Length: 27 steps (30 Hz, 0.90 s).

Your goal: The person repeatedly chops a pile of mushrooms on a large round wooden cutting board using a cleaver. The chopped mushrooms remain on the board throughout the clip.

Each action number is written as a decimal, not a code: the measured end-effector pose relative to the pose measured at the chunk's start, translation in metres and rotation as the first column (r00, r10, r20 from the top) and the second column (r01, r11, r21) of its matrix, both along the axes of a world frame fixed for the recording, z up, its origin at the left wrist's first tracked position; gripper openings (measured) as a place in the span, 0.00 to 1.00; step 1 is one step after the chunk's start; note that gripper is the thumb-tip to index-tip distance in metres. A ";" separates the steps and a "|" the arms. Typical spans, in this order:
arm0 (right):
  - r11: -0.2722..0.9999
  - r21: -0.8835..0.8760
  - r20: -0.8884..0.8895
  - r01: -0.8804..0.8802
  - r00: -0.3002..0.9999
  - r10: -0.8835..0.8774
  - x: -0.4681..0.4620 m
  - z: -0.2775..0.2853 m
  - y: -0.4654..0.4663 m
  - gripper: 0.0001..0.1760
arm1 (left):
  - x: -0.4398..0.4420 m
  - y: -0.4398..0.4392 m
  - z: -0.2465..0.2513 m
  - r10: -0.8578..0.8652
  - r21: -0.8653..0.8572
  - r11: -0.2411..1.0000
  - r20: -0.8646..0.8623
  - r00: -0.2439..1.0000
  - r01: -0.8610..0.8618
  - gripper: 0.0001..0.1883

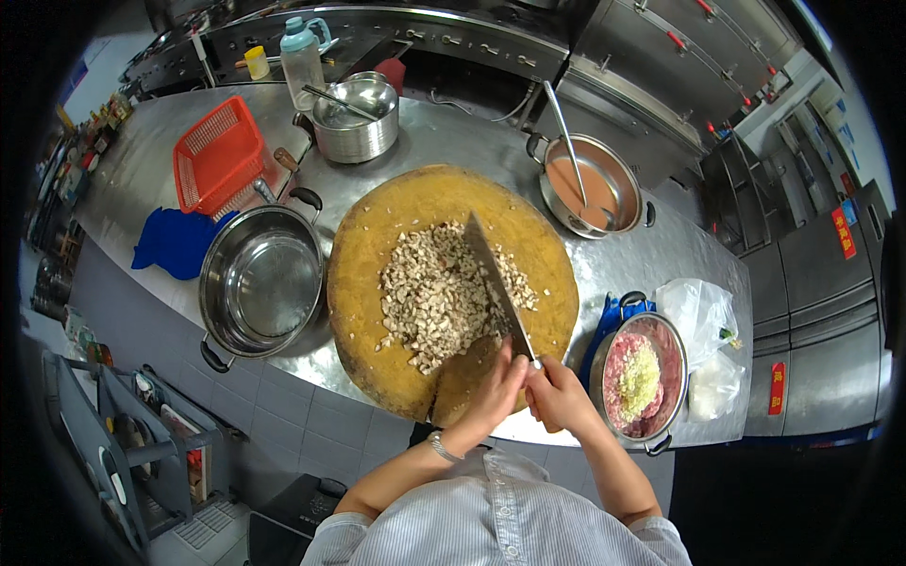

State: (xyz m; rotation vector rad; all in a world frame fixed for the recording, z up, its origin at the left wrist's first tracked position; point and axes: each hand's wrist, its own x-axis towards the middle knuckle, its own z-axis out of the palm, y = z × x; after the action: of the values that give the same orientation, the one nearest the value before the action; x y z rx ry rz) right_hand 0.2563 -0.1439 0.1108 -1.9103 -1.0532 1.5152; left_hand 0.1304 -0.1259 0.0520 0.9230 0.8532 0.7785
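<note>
A pile of finely chopped food, perhaps mushroom (435, 293), lies across the middle of a round wooden chopping block (368, 219). My right hand (559, 396) is closed round the handle of a cleaver (497, 283), whose blade points away from me over the right part of the pile. Beside the blade's near end is my left hand (499, 385), its fingers touching or very near the cleaver; the palm's grip is not clear. At the right, a metal pot (681, 375) holds raw minced meat (626, 354) topped with pale chopped bits.
An empty steel pot (262, 283) stands left of the block, near a blue cloth (173, 244) and a red plastic basket (219, 156). Stacked metal bowls (357, 141) stand behind. A pot of orange-brown liquid (566, 177) with a ladle (566, 134) is back right; plastic bags (697, 311) lie right.
</note>
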 end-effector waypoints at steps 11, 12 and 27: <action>0.992 0.022 0.117 -0.122 0.986 0.119 -0.016 0.011 0.004 0.15 | 0.012 -0.004 0.014 0.146 -0.030 0.989 -0.016 0.989 -0.146 0.29; 0.991 0.035 0.106 -0.129 0.986 0.125 -0.014 0.009 0.004 0.14 | 0.011 -0.004 0.015 0.149 -0.068 0.987 0.047 0.988 -0.146 0.29; 0.958 -0.046 -0.032 -0.284 0.959 0.282 -0.003 0.008 0.008 0.19 | 0.010 -0.019 0.018 0.285 -0.147 0.953 0.131 0.950 -0.266 0.32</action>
State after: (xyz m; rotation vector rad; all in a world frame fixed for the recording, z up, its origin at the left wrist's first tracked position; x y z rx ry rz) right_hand 0.2530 -0.1357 0.1184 -1.8278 -1.3355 1.7291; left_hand 0.1399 -0.1446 0.0702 0.6288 0.8984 1.0106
